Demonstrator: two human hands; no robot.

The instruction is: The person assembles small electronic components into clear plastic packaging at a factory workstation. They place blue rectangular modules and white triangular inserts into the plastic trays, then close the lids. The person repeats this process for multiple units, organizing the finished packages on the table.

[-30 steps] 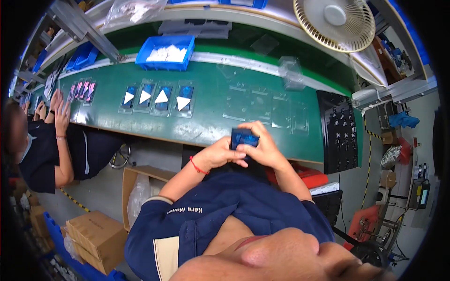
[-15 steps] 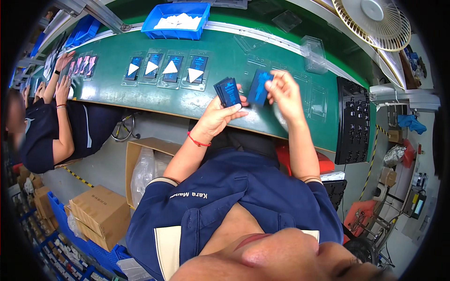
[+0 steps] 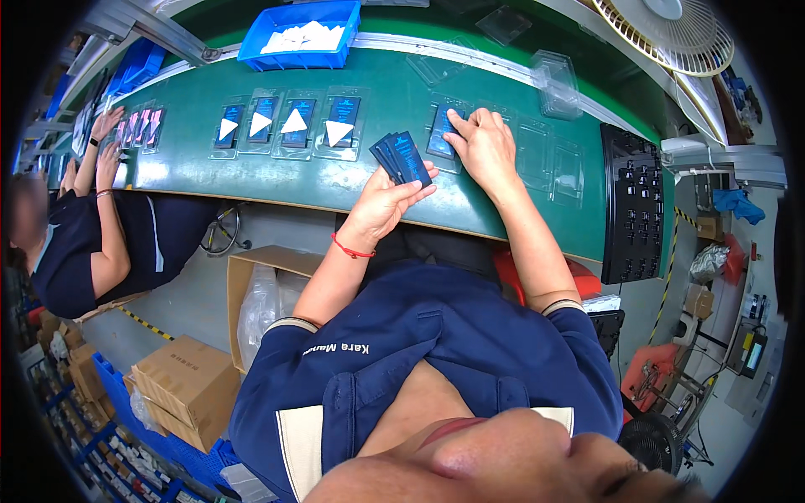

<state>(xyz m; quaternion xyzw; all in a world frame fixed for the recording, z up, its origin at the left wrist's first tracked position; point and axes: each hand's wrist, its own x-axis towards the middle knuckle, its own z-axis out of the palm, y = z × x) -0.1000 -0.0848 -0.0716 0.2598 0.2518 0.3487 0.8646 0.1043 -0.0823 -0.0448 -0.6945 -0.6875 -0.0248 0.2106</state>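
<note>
My left hand (image 3: 387, 204) is closed round a fanned stack of flat black phone batteries (image 3: 402, 159) with blue print, held over the table's near edge. Just to the right, a single phone battery (image 3: 440, 127) lies in a clear plastic tray (image 3: 450, 163). The thumb and fingers of my right hand (image 3: 485, 149) are closed at the right edge of that battery. Further left stands a row of clear trays, each with a battery and a white triangular piece (image 3: 339, 132) on it.
Clear trays (image 3: 568, 172) lie right of my right hand, before a black rack (image 3: 631, 201). A stack of clear trays (image 3: 555, 84) and a blue bin (image 3: 298, 60) of white pieces stand behind. At far left a co-worker's hands (image 3: 107, 159) are near pink-topped packs (image 3: 153, 126).
My right hand has moved away from me and slightly left, bringing the single battery down into a clear tray. The left hand still holds the stack. The whole view has shifted a little.
</note>
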